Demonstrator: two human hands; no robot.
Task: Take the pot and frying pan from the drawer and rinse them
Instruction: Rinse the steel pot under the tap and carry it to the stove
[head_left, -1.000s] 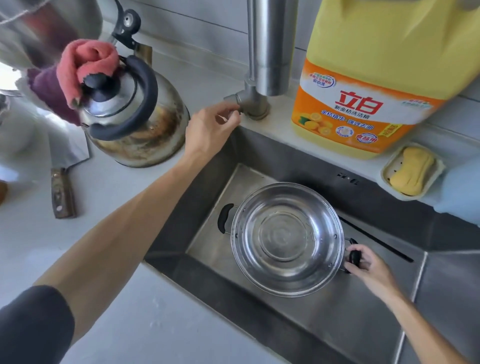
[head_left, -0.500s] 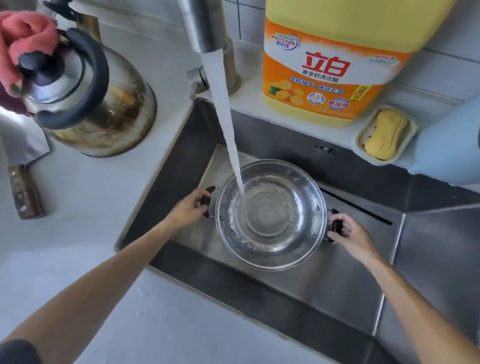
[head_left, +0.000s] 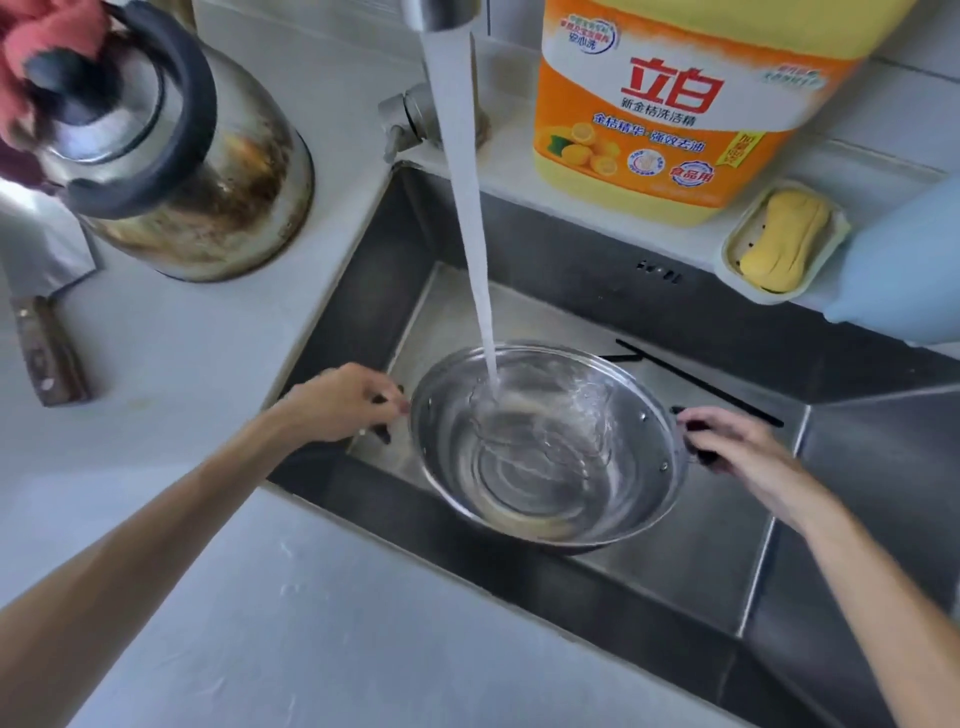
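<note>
A round stainless steel pot (head_left: 545, 467) with two black side handles sits in the steel sink (head_left: 691, 566). My left hand (head_left: 345, 402) grips its left handle and my right hand (head_left: 737, 447) grips its right handle. A thick stream of water (head_left: 467, 218) falls from the tap spout (head_left: 441, 13) into the far left part of the pot, where water swirls and ripples. No frying pan is in view.
A stained steel kettle (head_left: 197, 171) with a pink cloth (head_left: 47, 31) on its lid stands on the counter left of the sink. A cleaver (head_left: 41, 322) lies at the far left. Behind the sink are a big yellow detergent jug (head_left: 675, 109) and a soap dish (head_left: 784, 241).
My left hand left the tap lever and took the pot's left handle. Water started running and now swirls in the pot, which sits a little nearer to me.
</note>
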